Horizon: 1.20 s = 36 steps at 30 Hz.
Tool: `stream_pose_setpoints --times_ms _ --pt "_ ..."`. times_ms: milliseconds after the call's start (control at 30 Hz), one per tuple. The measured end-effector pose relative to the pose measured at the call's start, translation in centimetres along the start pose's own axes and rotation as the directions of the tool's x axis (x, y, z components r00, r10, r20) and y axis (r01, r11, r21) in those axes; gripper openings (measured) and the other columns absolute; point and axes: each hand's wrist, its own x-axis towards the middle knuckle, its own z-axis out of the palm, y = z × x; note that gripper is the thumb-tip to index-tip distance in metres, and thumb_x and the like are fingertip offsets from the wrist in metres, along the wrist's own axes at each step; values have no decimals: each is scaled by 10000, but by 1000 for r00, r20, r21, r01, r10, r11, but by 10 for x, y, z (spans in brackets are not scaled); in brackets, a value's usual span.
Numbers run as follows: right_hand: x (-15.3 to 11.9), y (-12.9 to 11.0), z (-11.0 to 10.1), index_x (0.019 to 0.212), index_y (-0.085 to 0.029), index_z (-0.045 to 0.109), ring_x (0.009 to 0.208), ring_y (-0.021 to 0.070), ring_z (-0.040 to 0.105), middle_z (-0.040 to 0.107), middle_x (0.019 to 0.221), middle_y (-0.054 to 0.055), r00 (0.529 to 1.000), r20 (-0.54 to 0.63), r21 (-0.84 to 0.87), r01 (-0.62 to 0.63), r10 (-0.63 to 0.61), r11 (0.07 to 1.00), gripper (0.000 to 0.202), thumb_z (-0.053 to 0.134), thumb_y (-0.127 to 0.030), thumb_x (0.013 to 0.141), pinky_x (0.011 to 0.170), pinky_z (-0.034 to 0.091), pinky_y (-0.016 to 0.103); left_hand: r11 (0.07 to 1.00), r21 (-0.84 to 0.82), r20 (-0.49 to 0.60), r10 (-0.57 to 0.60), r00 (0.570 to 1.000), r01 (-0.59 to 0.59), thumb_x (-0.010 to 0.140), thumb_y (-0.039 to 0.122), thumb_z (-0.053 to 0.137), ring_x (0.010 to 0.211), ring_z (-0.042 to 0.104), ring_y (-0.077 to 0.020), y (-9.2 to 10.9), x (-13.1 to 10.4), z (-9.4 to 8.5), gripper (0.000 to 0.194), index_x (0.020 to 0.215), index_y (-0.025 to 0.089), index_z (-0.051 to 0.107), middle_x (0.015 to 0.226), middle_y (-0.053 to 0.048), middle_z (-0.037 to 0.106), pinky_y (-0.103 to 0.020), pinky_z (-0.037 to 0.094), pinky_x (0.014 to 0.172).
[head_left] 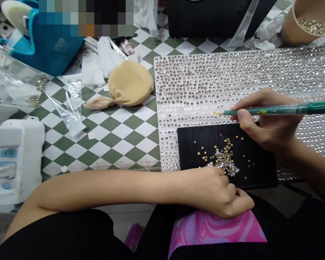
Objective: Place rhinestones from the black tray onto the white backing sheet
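Note:
My right hand [273, 122] pinches a green pencil [281, 109] with a pale tip, held nearly level above a white sheet set with rows of clear rhinestones [195, 77]. A tiny yellowish thing, perhaps a stone, shows at the tip. Under that hand lies a ribbed black tray [257, 159], overlapping the sheet. Loose gold-backed rhinestones [226, 159] form a pile on it, with others scattered about. Closed into a fist, my left hand [219, 193] rests at the tray's near edge beside the pile. Its curled fingers hide whatever they may hold.
A tied beige pouch [131, 83] lies left of the sheet on the checkered tabletop [119, 141]. A brown cup [295, 27] containing stones stands at the back right, near a black box [216, 20]. Leftward are a blue bag [54, 47], plastic packets and a white power strip [29, 159].

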Motion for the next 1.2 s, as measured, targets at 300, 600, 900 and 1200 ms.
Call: stream_pose_setpoints --times_ms 300,600,900,1200 --pt "-3 -2 -2 868 -240 596 677 119 571 615 798 -11 999 -36 76 -1 4 997 164 580 -97 788 592 457 279 1000 6 -12 2 1000 -2 779 117 542 392 410 -78 0 -1 1 52 751 139 581 449 78 355 -208 330 385" --pt "-6 -15 -14 834 -208 571 588 110 589 625 720 -7 941 296 290 78 -167 954 154 514 -82 767 481 449 242 1000 -5 -10 -11 1000 11 785 120 532 378 416 -89 0 1 0 70 751 139 590 443 67 402 -218 336 375" --pt "-4 -16 -18 735 -182 519 521 84 531 546 594 -14 896 358 289 162 -263 943 103 483 -86 746 535 467 219 1000 -20 -7 -14 1000 14 783 124 542 376 426 -94 1 1 1 69 761 144 604 437 68 406 -222 360 374" --pt "-5 -17 -13 734 -194 524 499 90 514 532 589 -26 895 361 326 142 -261 935 126 484 -77 710 471 434 227 1000 -24 -9 -13 1000 13 787 112 530 380 415 -87 0 1 0 80 751 137 598 444 66 409 -219 365 381"
